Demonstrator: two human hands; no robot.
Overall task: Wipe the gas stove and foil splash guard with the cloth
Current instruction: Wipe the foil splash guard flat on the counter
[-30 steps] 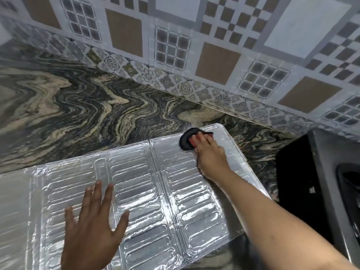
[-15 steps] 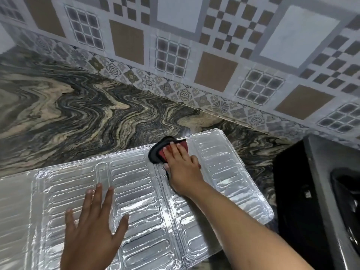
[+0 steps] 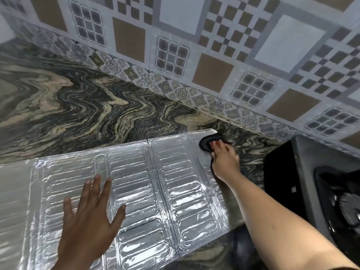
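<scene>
The counter [image 3: 81, 106] is dark stone, black and grey, run through with wavy cream and tan veins. On it the foil splash guard [image 3: 136, 191] is bright silver, embossed with rows of rounded oblong bars, and it mirrors white glare. At its far right corner the cloth [image 3: 205, 143] is black with a red patch showing under the fingers [image 3: 218, 146] of the right hand [image 3: 226, 162]. Along the counter's back edge the wall tiles [image 3: 194, 55] are pale grey with tan squares, grey grid squares and brown-and-white checkerboards, above a border strip of grey floral medallions. At the counter's right edge the gas stove [image 3: 303, 152] is black with a grey top.
</scene>
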